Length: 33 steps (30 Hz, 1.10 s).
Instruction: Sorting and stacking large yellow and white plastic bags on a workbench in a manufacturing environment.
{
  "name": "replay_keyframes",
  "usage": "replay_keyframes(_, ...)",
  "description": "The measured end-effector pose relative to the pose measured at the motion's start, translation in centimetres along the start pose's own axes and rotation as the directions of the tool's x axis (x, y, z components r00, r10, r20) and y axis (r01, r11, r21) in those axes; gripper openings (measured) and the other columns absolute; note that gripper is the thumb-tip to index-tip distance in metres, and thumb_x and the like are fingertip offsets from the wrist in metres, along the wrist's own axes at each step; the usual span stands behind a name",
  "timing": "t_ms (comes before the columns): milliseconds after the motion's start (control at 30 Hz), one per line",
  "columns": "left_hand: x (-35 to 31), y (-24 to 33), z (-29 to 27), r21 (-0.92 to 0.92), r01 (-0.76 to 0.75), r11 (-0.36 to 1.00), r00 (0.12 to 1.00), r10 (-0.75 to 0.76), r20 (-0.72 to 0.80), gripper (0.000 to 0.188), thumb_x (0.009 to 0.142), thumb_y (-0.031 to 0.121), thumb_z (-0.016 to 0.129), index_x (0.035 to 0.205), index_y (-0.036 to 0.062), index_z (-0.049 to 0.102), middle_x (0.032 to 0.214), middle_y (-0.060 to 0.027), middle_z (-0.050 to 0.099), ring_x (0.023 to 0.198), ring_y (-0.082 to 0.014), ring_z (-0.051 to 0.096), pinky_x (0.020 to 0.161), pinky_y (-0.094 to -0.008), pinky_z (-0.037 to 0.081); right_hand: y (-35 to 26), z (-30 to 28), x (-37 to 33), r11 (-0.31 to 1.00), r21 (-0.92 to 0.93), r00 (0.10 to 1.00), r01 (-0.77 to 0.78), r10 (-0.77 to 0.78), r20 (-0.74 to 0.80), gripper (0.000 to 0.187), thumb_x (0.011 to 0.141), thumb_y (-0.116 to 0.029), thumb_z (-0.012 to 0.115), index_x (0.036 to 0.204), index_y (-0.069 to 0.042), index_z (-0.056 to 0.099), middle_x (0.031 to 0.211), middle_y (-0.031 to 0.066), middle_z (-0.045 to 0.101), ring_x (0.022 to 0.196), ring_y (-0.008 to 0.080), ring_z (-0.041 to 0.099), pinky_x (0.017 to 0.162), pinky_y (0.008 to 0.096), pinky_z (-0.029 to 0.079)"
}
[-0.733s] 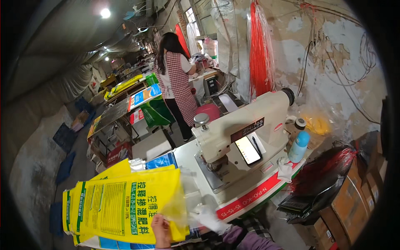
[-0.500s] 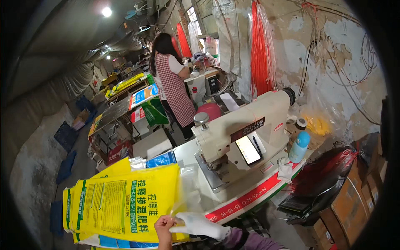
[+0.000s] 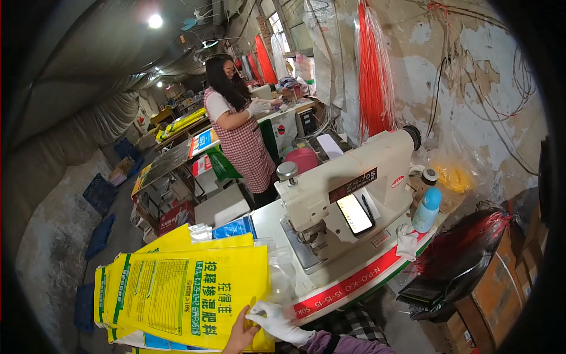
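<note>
A stack of yellow woven bags [image 3: 177, 295] with green and blue print lies flat on the left end of the sewing table [image 3: 354, 283]. My left hand [image 3: 239, 336], bare, grips the top bag's near edge from below. Beside it, my right hand [image 3: 277, 323], in a white glove, pinches the same bag's near right corner, where a clear plastic liner [image 3: 282, 274] sticks out. The cream industrial sewing machine [image 3: 348, 177] stands just right of the bags, with a lit phone [image 3: 355, 214] leaning on its base.
A blue bottle [image 3: 425, 209] and a white glove [image 3: 407, 242] sit on the table's right end. A co-worker in a checked apron [image 3: 236, 130] works at a bench behind. Red string bundles [image 3: 374, 65] hang on the wall. A red-covered seat [image 3: 460, 259] and cardboard boxes [image 3: 501, 289] stand at right.
The top bag's raised near corner has come down and the bag now lies flat. My gloved right hand has come in to the corner beside my left hand.
</note>
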<state>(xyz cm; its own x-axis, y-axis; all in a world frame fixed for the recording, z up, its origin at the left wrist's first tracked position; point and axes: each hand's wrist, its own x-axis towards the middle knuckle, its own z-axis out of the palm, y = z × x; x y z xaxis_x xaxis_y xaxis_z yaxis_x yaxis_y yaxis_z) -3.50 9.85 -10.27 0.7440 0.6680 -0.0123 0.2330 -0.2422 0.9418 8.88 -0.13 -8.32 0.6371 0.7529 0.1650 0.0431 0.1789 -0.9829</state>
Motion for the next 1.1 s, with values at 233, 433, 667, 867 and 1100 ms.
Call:
replay_keyframes(233, -1.4, -0.3, 0.6, 0.478, -0.018, 0.878, 0.992, -0.042, 0.115, 0.045, 0.081, -0.005, 0.054, 0.126, -0.0034, 0.053, 0.121, -0.0204, 0.06, 0.114, -0.0317, 0.057, 0.097, -0.0376, 0.045, -0.2, 0.4, -0.5, 0.985, -0.085, 0.988, 0.151, -0.147, 0.055, 0.022, 0.081, -0.017, 0.076, 0.087, 0.0, 0.063, 0.084, 0.01, 0.068, 0.076, 0.0196, 0.066, 0.07, 0.0297, 0.051)
replay_keyframes(433, -1.6, 11.2, -0.4, 0.822, 0.237, 0.519, 0.807, -0.576, 0.131, 0.044, 0.088, 0.012, 0.059, 0.128, -0.0033, 0.052, 0.122, -0.023, 0.059, 0.115, -0.0348, 0.056, 0.098, -0.0399, 0.045, -0.3, -1.3, -0.4, 0.995, -0.086, 0.992, 0.047, -0.036, 0.125, 0.023, 0.083, -0.02, 0.074, 0.086, 0.0, 0.062, 0.085, 0.0104, 0.069, 0.08, 0.0196, 0.067, 0.073, 0.03, 0.05)
replay_keyframes(667, -0.1, 2.8, -1.5, -0.11, 0.185, 0.977, 0.982, -0.187, -0.011, 0.029, 0.098, 0.02, 0.054, 0.081, -0.0022, 0.064, 0.066, -0.0039, 0.061, 0.054, -0.0097, 0.058, 0.052, -0.0244, 0.05, -0.4, -1.7, -1.5, 0.978, -0.081, 0.913, 0.19, -0.146, 0.38, 0.023, 0.089, -0.024, 0.065, 0.099, -0.003, 0.063, 0.094, 0.0137, 0.065, 0.09, 0.0304, 0.064, 0.078, 0.0356, 0.049)
replay_keyframes(867, 1.1, 2.0, -3.1, 0.02, 0.272, 0.962, 0.948, -0.272, 0.168, 0.019, 0.095, 0.016, 0.059, 0.096, -0.0014, 0.066, 0.08, -0.0048, 0.066, 0.063, -0.009, 0.06, 0.059, -0.0224, 0.052, 0.7, -1.4, -2.3, 0.794, -0.377, 0.839, 0.476, -0.283, 0.465, 0.026, 0.091, -0.027, 0.062, 0.106, -0.006, 0.064, 0.103, 0.0114, 0.064, 0.101, 0.0317, 0.06, 0.087, 0.0398, 0.046)
replay_keyframes(1100, 1.9, -5.1, -2.8, -0.074, 0.195, 0.978, 0.972, -0.183, 0.151, 0.018, 0.092, 0.017, 0.067, 0.083, 0.0012, 0.068, 0.071, 0.0007, 0.065, 0.06, -0.0038, 0.056, 0.053, -0.0213, 0.049, 0.4, -2.5, -1.5, 0.909, -0.226, 0.831, 0.35, -0.19, 0.522, 0.036, 0.091, -0.027, 0.062, 0.12, -0.007, 0.063, 0.116, 0.0128, 0.064, 0.106, 0.031, 0.06, 0.093, 0.0382, 0.046)
